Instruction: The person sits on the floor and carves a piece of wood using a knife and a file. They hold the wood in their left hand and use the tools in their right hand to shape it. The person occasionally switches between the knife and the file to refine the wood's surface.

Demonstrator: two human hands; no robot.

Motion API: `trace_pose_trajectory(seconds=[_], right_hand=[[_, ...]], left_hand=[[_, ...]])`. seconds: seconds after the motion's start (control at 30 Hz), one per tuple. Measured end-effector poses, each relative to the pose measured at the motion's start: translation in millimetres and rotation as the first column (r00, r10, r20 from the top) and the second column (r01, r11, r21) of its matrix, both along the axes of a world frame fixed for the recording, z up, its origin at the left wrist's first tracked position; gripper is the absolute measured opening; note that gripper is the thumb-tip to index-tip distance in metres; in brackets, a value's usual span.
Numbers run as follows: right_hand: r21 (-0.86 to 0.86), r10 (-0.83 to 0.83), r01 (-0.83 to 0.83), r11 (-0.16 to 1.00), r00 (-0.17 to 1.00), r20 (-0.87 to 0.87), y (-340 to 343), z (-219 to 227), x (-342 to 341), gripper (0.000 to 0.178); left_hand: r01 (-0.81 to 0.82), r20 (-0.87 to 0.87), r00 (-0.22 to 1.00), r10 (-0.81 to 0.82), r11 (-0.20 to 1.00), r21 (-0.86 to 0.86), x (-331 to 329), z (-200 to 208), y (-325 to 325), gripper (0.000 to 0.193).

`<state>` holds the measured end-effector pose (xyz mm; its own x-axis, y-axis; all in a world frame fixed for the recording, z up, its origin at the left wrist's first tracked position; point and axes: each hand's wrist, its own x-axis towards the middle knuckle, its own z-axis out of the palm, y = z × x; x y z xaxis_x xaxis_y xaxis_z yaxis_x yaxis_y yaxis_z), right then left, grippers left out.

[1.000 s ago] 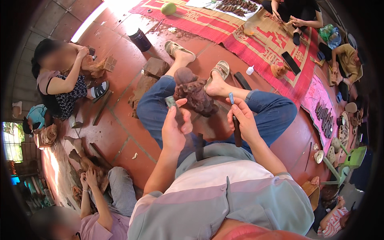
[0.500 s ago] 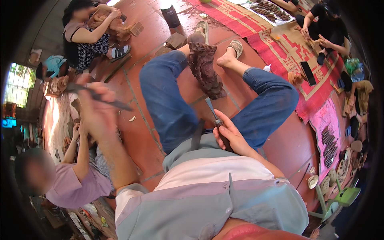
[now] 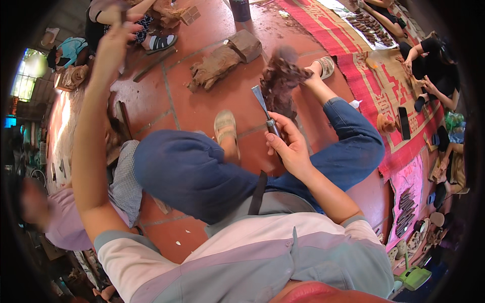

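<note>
My right hand (image 3: pixel 290 144) is closed around the dark handle of a chisel (image 3: pixel 260 98), its flat metal blade pointing up and away from me. Just past the blade, a dark reddish-brown carved piece of wood (image 3: pixel 280 83) sits on the tiles near my right foot, its top smeared by motion. At the upper left, my left hand (image 3: pixel 118 35) is raised at the end of my stretched arm. Its fingers wrap a dark stick-like tool (image 3: pixel 123 17), too blurred to name more exactly. My left knee is bent outward, with the left foot drawn in.
On the red tiles lie a rough carved wood piece (image 3: pixel 214 68) and a wooden block (image 3: pixel 245 45). A dark cylindrical container (image 3: pixel 240 10) stands beyond. People sit at left and right. The red patterned mat (image 3: pixel 348 76) holds a phone (image 3: pixel 404 122); carving tools lie on pink cloth (image 3: pixel 406 212).
My left hand has swung up and away with the dark tool. The chisel has risen in my right hand. My left foot has drawn back toward me, and the carved wood has shifted right.
</note>
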<state>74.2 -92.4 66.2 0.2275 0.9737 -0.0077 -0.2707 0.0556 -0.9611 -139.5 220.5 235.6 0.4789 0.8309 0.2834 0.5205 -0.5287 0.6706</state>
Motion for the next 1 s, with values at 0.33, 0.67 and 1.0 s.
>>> trace_pose_trajectory(seconds=[0.33,0.67,1.0], right_hand=[[-0.226,-0.117,0.106,0.968,0.992,-0.038,164,-89,-32,0.038],[-0.32,-0.035,0.209,0.924,0.88,0.474,272,-183,-18,0.027],[-0.256,0.091,0.116,0.96,0.733,0.674,295,-197,-26,0.027]], left_hand=[[0.105,0.15,0.984,0.099,0.361,-0.927,44,-298,56,0.024],[0.429,0.363,0.739,0.567,0.019,-0.903,70,-392,37,0.026],[0.353,0.322,0.76,0.565,0.056,-0.934,74,-391,41,0.019]])
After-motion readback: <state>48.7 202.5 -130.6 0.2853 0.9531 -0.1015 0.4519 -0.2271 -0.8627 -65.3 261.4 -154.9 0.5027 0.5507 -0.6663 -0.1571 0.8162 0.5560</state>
